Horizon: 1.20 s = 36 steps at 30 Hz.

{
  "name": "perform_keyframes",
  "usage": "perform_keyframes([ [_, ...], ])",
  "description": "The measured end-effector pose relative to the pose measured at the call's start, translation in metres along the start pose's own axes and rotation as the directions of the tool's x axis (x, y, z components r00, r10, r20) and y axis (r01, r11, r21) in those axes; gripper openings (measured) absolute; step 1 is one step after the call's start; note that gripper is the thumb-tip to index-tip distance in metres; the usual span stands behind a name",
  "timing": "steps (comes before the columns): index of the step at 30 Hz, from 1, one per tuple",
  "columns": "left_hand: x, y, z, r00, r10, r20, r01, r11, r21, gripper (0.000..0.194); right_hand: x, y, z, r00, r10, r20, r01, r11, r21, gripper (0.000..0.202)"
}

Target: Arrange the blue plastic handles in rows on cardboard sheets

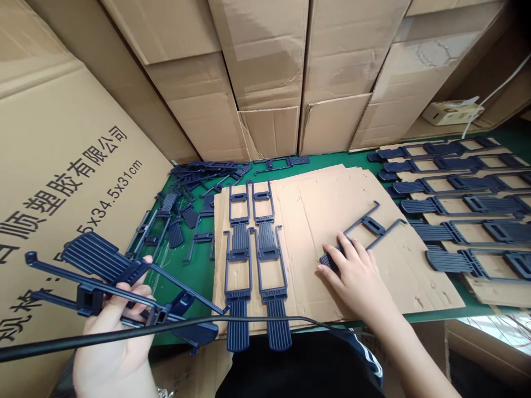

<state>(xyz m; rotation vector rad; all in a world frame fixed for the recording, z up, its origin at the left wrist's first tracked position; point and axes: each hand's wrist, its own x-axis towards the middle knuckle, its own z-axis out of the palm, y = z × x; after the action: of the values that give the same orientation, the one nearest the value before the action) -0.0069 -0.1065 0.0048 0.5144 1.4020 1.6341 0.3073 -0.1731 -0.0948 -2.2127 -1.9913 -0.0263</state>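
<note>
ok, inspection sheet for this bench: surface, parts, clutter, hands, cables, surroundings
Surface: green table topped with cardboard sheets.
Parts: four dark blue plastic frames laid in two columns on the cardboard; one frame under the right hand.
Clutter: loose pile of frames at left; a row of frames on cardboard at right.
Hands: left hand grips a bundle of frames; right hand rests on the single frame.
Cables: black cable across the near edge; white cable at far right.
Surroundings: stacked cardboard boxes behind; printed box at left.
</note>
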Motion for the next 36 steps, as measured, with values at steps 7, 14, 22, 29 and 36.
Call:
perform_keyframes([
  [7,-0.002,-0.002,-0.002,0.999,0.012,0.041,-0.009,0.998,-0.062,0.023,-0.006,0.005,0.001,0.998,-0.065,-0.015,0.066,0.983,0.171,0.044],
  [14,-0.003,-0.005,0.003,0.998,-0.034,-0.058,0.032,0.999,-0.040,0.007,-0.008,0.020,0.004,0.994,0.059,0.091,-0.084,0.949,0.305,0.070],
  [22,0.000,-0.006,0.000,1.000,-0.016,-0.005,0.016,0.997,-0.073,0.011,0.024,0.017,-0.003,0.955,-0.177,0.240,0.087,0.936,0.342,0.079],
  [29,-0.004,-0.005,-0.004,1.000,-0.014,0.023,0.016,0.997,-0.069,0.011,0.070,0.002,0.001,0.911,-0.280,0.302,0.173,0.925,0.338,0.086],
  [36,-0.002,-0.009,-0.009,0.997,-0.081,-0.013,0.081,0.996,-0.040,0.007,0.085,-0.006,0.005,0.903,-0.338,0.266,0.247,0.914,0.323,0.092],
])
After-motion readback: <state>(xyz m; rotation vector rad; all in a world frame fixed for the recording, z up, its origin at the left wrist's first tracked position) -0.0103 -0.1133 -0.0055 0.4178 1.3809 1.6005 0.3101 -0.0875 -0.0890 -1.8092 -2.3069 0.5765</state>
